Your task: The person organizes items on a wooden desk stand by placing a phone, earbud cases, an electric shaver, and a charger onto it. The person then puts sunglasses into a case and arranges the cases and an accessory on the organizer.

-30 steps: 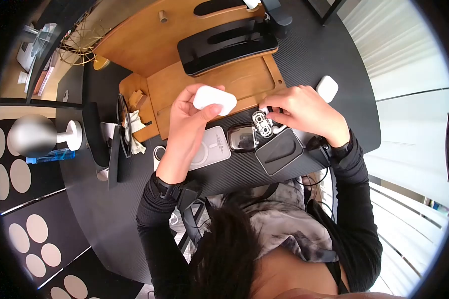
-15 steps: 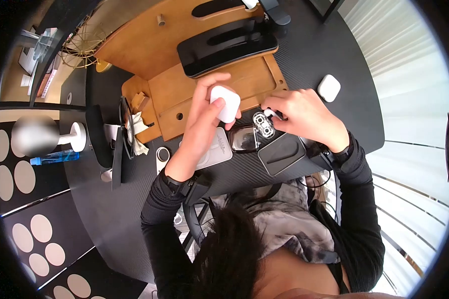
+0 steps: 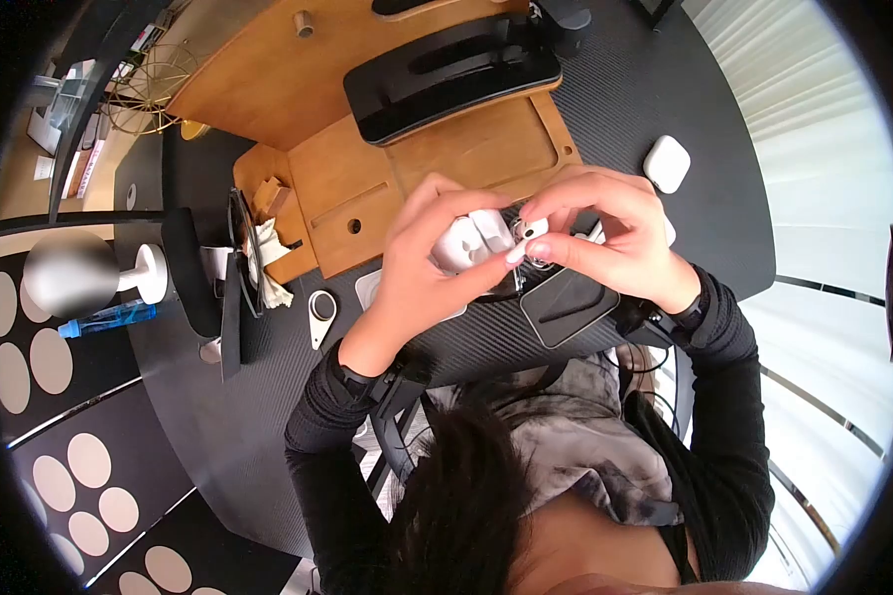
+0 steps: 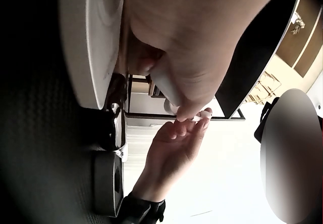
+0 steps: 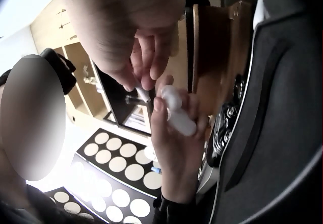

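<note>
My left hand (image 3: 412, 253) holds a white earbud case (image 3: 458, 246) with its lid open, seen from the side in the right wrist view. Close beside it, my right hand (image 3: 620, 223) pinches a white earbud (image 3: 535, 229) between thumb and fingertips. The left thumb tip reaches the earbud's stem in the head view. Beneath both hands on the dark desk lie a black shallow tray (image 3: 569, 309) and, mostly covered by the left hand, a pale grey flat slab (image 3: 367, 290). A clear-and-metal item between them is largely hidden by the fingers.
A second white rounded case (image 3: 668, 164) sits to the right on the desk. Behind the hands stands a wooden desk organizer (image 3: 367, 169) with a black padded piece (image 3: 446, 89). A white ring-ended piece (image 3: 320, 319) lies left; farther off are glasses and a blue bottle (image 3: 109, 319).
The left hand has turned the case and moved it right, and its lid is now open. My right hand has lifted an earbud from beside the clear item to the case.
</note>
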`<control>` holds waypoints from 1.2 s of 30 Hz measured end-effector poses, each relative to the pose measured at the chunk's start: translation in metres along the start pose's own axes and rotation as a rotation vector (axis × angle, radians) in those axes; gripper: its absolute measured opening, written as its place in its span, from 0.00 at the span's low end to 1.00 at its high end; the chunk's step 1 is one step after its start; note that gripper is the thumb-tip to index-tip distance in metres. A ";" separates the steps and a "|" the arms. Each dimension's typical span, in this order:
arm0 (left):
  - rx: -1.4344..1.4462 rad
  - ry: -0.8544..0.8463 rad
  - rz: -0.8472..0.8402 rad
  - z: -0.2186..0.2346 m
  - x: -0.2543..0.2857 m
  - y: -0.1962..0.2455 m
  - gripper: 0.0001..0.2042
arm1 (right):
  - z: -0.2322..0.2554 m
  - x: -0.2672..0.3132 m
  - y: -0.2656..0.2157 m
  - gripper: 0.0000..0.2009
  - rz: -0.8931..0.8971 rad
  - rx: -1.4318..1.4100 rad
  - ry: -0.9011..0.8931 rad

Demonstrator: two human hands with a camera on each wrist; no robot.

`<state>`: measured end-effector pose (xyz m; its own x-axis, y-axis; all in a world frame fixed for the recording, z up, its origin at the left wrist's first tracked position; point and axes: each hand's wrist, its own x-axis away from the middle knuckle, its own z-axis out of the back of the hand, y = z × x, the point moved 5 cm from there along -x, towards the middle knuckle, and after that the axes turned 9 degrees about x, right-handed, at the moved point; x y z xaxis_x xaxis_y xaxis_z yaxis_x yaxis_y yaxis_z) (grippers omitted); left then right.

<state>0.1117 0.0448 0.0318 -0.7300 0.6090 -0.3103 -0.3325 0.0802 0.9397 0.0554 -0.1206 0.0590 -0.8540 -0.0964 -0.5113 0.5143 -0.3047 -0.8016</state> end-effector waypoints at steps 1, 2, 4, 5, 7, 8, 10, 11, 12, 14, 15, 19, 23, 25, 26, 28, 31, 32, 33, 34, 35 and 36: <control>-0.102 -0.045 -0.070 -0.003 0.000 0.004 0.20 | -0.002 0.002 0.003 0.10 -0.025 -0.039 0.001; -0.100 -0.048 -0.067 -0.004 0.000 0.004 0.20 | -0.005 0.003 0.004 0.10 -0.036 -0.012 0.020; -0.106 -0.063 -0.067 -0.006 0.000 0.004 0.20 | -0.008 0.004 0.005 0.10 -0.051 0.020 0.026; -0.111 -0.069 -0.069 -0.006 -0.001 0.004 0.21 | -0.009 0.004 0.006 0.10 -0.062 0.050 0.026; -0.137 -0.062 -0.083 -0.008 -0.001 0.004 0.21 | -0.011 0.005 0.005 0.10 -0.078 0.063 0.053; -0.161 -0.051 -0.095 -0.009 -0.001 0.004 0.22 | -0.011 0.006 0.005 0.10 -0.095 0.076 0.076; -0.172 -0.056 -0.115 -0.010 0.000 0.004 0.22 | -0.011 0.008 0.006 0.10 -0.102 0.097 0.083; -0.183 -0.061 -0.137 -0.010 -0.001 0.004 0.23 | -0.011 0.008 0.007 0.10 -0.107 0.118 0.091; -0.183 -0.062 -0.137 -0.011 -0.001 0.005 0.23 | -0.011 0.008 0.006 0.10 -0.106 0.118 0.093; -0.205 -0.075 -0.140 -0.014 0.000 0.008 0.23 | -0.012 0.009 0.007 0.10 -0.136 0.154 0.079; -0.204 -0.075 -0.138 -0.014 0.001 0.007 0.23 | -0.012 0.010 0.007 0.10 -0.138 0.154 0.078; -0.234 -0.081 -0.139 -0.014 0.000 0.004 0.24 | -0.017 0.007 0.012 0.09 -0.048 0.265 0.004; -0.226 -0.037 -0.133 -0.013 0.000 0.002 0.26 | -0.012 0.003 0.004 0.09 0.056 0.329 0.008; -0.235 -0.038 -0.123 -0.011 0.000 0.003 0.26 | 0.009 -0.005 -0.002 0.07 -0.019 0.389 -0.035; -0.242 -0.036 -0.108 -0.011 0.000 0.002 0.26 | 0.021 -0.009 -0.001 0.04 -0.063 0.420 -0.084; -0.218 -0.028 -0.095 -0.011 0.001 0.001 0.26 | 0.036 -0.010 0.008 0.04 -0.155 0.511 -0.298; -0.195 -0.038 -0.074 -0.011 0.000 0.001 0.27 | 0.036 0.003 0.022 0.06 -0.222 0.577 -0.552; -0.188 -0.040 -0.060 -0.012 0.000 0.001 0.27 | 0.030 0.006 0.021 0.07 -0.218 0.567 -0.618; -0.186 -0.041 -0.059 -0.012 0.000 0.001 0.27 | 0.025 0.009 0.020 0.08 -0.214 0.555 -0.684; -0.187 -0.049 -0.063 -0.012 0.000 0.000 0.27 | 0.022 0.011 0.021 0.10 -0.238 0.522 -0.722; -0.189 -0.056 -0.069 -0.012 0.000 0.000 0.27 | 0.021 0.011 0.022 0.10 -0.237 0.523 -0.722; -0.190 -0.055 -0.069 -0.012 0.000 0.000 0.27 | 0.020 0.011 0.021 0.10 -0.231 0.522 -0.719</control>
<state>0.1048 0.0354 0.0305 -0.6694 0.6498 -0.3600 -0.4913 -0.0238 0.8707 0.0555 -0.1474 0.0427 -0.8641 -0.4932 0.1006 0.3734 -0.7622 -0.5288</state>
